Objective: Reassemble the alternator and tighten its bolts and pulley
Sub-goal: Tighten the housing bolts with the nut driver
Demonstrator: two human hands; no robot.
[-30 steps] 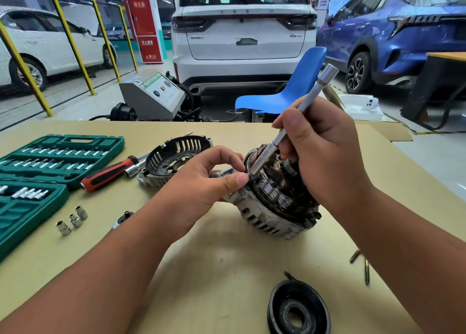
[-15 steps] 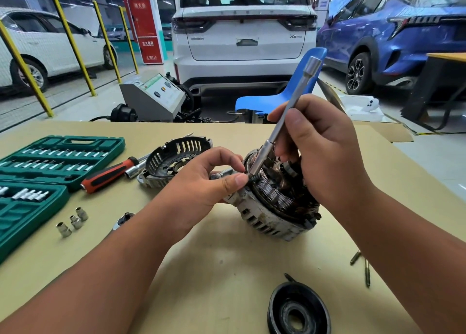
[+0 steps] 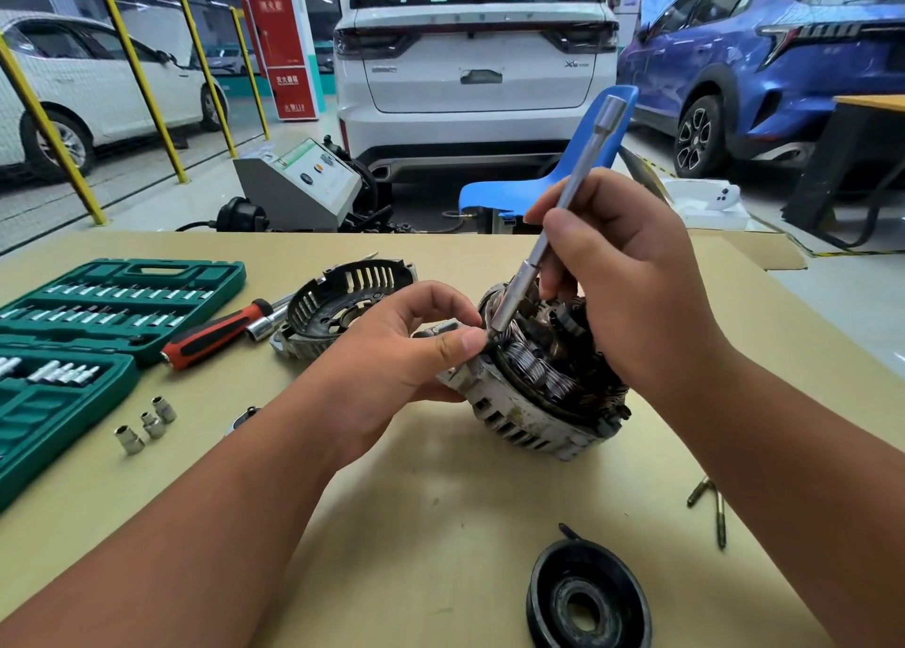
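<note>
A grey cast-metal alternator [image 3: 529, 417] with exposed copper windings is propped tilted on the tan table [image 3: 440, 510], right of centre, with its open face turned up. Its left rim is pinched by the left hand [image 3: 392, 358]: the thumb is pressed against the housing edge and the fingers are curled above it. A long silver steel socket bar [image 3: 578, 172] is gripped round its middle by the right hand [image 3: 631, 295]. The bar is leaned up and to the right, and its lower tip is set at the alternator's upper left rim, just beside the left thumb.

A black slotted end cover [image 3: 343, 295] is seen just behind the left hand, with the metal tip of a red-and-black-handled driver [image 3: 210, 339] against its left side. A green plastic socket case [image 3: 122, 300] is laid open along the table's left edge, and three small silver sockets [image 3: 155, 424] are stood near it on bare tabletop. A black round pulley [image 3: 587, 598] is placed at the bottom of the view, well apart from the alternator, with open tabletop left between them and between the forearms. A few thin bolts [image 3: 720, 520] are left beside the right forearm. Beyond the far edge, a blue plastic chair [image 3: 514, 197] and a grey box-shaped tester [image 3: 303, 192] are seen on the floor.
</note>
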